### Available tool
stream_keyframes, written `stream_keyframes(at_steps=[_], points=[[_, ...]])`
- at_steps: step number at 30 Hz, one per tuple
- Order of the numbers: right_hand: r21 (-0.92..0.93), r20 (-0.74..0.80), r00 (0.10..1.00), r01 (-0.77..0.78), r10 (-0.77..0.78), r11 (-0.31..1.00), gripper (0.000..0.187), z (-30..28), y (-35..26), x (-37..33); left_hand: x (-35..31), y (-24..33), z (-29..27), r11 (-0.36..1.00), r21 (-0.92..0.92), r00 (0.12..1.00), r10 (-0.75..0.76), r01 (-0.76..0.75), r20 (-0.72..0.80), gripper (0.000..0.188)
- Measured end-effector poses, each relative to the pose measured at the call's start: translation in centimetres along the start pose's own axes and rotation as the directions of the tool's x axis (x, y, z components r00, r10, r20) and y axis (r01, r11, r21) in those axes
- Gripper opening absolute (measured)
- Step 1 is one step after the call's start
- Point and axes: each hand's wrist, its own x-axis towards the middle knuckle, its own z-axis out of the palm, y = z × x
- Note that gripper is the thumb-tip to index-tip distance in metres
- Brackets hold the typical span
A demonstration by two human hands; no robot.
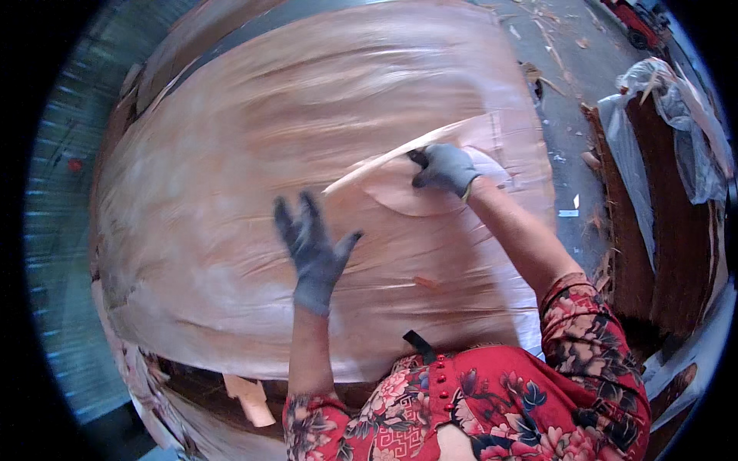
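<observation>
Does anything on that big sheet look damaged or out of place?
Yes. The large pinkish-brown wood veneer sheet has a loose flap lifted near its right side, gripped by the grey-gloved right hand. Splinters litter the floor.

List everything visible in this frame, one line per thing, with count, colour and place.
veneer sheet: one large, pale pinkish brown, spread across the middle of the view
loose veneer flap: one, same pale brown, lifted at the sheet's right side
stack of dark boards: one, dark brown, at the right edge
plastic sheeting: one, clear to whitish, draped over the stack's far end
floor: grey, littered with wood scraps, upper right
veneer offcut: one, light tan, below the sheet's near edge
left hand: grey glove, fingers spread above the sheet
right hand: grey glove, gripping the flap's edge
sleeves: red floral, lower edge
</observation>
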Motion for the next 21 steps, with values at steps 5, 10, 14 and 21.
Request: stream_keyframes(at_steps=[5,10,14,21], points=[[0.054,-0.032,0.999,0.004,-0.002,0.999,0.055,0.6,-2.3,-0.8,8.7,-0.1,7.3,0.917,0.294,0.957,0.220,-0.269,0.189,0.056],[0.083,-0.046,0.995,-0.082,0.086,0.993,0.055,0.4,-0.6,-1.2,17.4,7.6,0.8,0.898,0.372,0.833,0.382,-0.233,-0.400,0.035],[0.039,-0.026,0.990,-0.136,0.137,0.990,0.046,0.1,-0.5,-1.4,12.4,-4.3,-9.4,0.944,0.254,0.860,-0.057,0.212,-0.507,0.016],[0.055,-0.021,0.993,-0.114,0.116,0.992,0.044,0.1,-0.6,-1.4,4.8,3.7,0.5,0.980,-0.199,0.975,-0.033,-0.012,-0.220,0.078]])
